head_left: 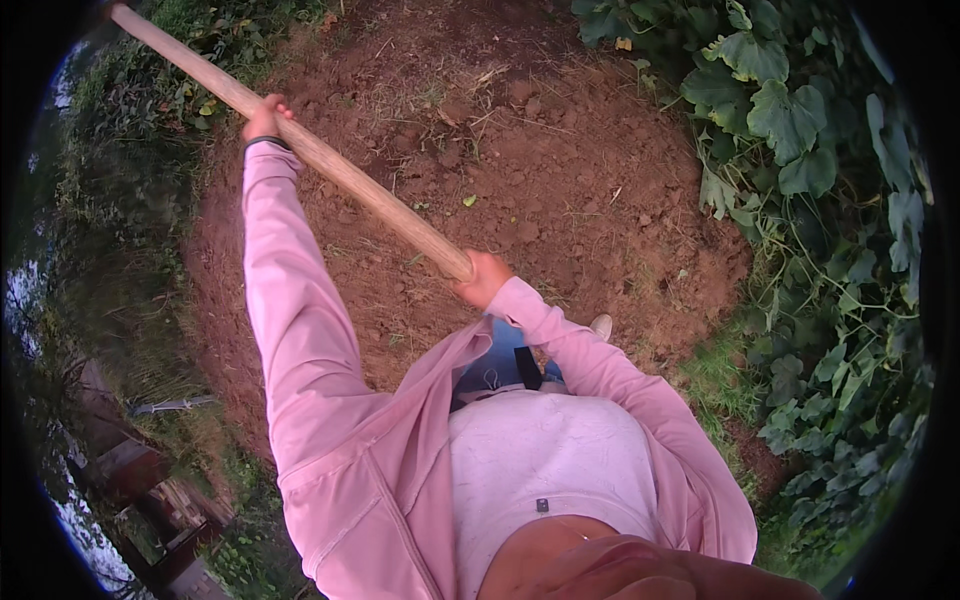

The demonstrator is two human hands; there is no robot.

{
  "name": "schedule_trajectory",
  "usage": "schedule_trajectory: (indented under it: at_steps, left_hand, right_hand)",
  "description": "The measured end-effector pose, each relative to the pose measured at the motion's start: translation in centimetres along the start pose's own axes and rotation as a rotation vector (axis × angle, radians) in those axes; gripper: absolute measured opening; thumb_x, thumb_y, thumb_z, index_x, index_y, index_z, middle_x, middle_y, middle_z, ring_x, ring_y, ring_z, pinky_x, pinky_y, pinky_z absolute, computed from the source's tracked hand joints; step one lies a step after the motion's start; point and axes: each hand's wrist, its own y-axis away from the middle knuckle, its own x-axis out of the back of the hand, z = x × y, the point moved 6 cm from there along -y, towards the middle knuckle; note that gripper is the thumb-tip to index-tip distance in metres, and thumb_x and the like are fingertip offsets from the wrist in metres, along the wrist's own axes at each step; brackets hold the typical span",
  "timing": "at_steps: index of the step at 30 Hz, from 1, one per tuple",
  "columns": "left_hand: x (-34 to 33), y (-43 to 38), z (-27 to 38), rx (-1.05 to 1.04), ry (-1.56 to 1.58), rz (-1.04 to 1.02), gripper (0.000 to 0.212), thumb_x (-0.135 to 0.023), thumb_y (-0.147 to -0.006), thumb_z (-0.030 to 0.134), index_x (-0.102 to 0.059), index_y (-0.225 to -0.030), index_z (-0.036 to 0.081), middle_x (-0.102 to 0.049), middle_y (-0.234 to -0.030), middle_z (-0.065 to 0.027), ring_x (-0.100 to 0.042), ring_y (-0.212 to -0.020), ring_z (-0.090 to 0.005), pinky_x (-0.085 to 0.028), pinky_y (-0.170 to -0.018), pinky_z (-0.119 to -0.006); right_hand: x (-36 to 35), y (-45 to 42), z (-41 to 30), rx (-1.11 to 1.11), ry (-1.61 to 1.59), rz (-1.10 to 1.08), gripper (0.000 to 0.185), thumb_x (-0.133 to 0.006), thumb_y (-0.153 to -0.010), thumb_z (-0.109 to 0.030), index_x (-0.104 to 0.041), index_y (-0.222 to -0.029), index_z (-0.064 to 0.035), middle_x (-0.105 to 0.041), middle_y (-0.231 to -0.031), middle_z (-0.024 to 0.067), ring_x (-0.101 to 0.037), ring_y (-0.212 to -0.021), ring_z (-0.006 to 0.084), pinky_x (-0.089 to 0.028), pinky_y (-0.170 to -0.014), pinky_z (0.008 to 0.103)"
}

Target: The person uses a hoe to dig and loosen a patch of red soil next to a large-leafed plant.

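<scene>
A long wooden tool handle (367, 191) runs diagonally from the upper left to the middle of the view. Its far end rises to the top left rim, where a dark part (116, 7) just shows; what kind of tool head it is, I cannot tell. My left hand (264, 120), arm stretched out, grips the handle well up its length. Close to my waist, my right hand (484, 277) is closed around the near end. Below the handle lies loose reddish-brown soil (555, 180) with clods and dry straw.
Broad-leaved vines (787, 120) border the soil on the right, with grass (720, 382) at their foot. Dense green plants (135, 142) line the left side. A shoe (601, 326) shows beside my right forearm. At lower left stands a structure with stacked wood (176, 506).
</scene>
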Motion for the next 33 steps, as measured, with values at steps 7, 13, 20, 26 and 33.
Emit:
schedule_trajectory:
  at_steps: [7,13,20,26,33]
  left_hand:
    - [-2.4,31.7,-50.9,0.801,-0.356,0.109,0.022,-0.058,-0.072,0.012,-0.049,-0.054,0.003,-0.048,-0.047,-0.0091,-0.049,-0.038,-0.0193,-0.042,-0.039,-0.033]
    - [-5.0,55.6,-58.0,1.347,0.032,0.01,0.015,-0.055,-0.073,0.014,-0.043,-0.067,0.007,-0.043,-0.054,-0.0043,-0.046,-0.043,-0.0191,-0.044,-0.042,-0.034]
    - [-1.7,44.6,-57.3,1.143,0.007,0.135,0.021,-0.055,-0.072,0.023,-0.039,-0.063,0.015,-0.038,-0.051,-0.0006,-0.039,-0.041,-0.0155,-0.039,-0.039,-0.027]
    - [-7.3,26.6,-37.9,0.723,0.245,-0.067,0.022,-0.058,-0.072,0.02,-0.04,-0.064,0.013,-0.039,-0.051,-0.0022,-0.04,-0.041,-0.0161,-0.04,-0.04,-0.033]
    - [-11.7,14.1,-17.7,0.334,0.162,-0.098,0.019,-0.058,-0.076,0.013,-0.041,-0.066,0.01,-0.042,-0.052,-0.0018,-0.044,-0.043,-0.0149,-0.042,-0.044,-0.031]
  right_hand:
    - [10.2,31.5,16.3,-0.729,0.102,-0.098,0.039,-0.071,-0.06,-0.025,-0.062,-0.09,-0.0019,-0.062,-0.07,0.0127,-0.06,-0.062,0.0209,-0.048,-0.059,0.034]
    - [12.0,54.6,27.7,-0.816,0.485,-0.132,0.034,-0.061,-0.073,-0.032,-0.059,-0.097,-0.0079,-0.061,-0.072,0.021,-0.062,-0.07,0.0342,-0.048,-0.061,0.0414]
    - [3.3,49.3,37.6,-0.706,0.456,0.05,0.039,-0.059,-0.07,-0.033,-0.058,-0.103,-0.011,-0.062,-0.08,0.0212,-0.061,-0.074,0.0369,-0.048,-0.066,0.0455]
    - [6.4,27.7,27.0,-0.413,0.595,0.3,0.03,-0.06,-0.066,-0.025,-0.055,-0.094,-0.0127,-0.061,-0.07,0.019,-0.06,-0.067,0.0374,-0.048,-0.062,0.047]
    - [10.3,16.9,11.9,-0.215,0.481,0.359,0.027,-0.062,-0.066,-0.022,-0.054,-0.089,-0.0099,-0.059,-0.069,0.0216,-0.058,-0.069,0.0398,-0.048,-0.063,0.0473]
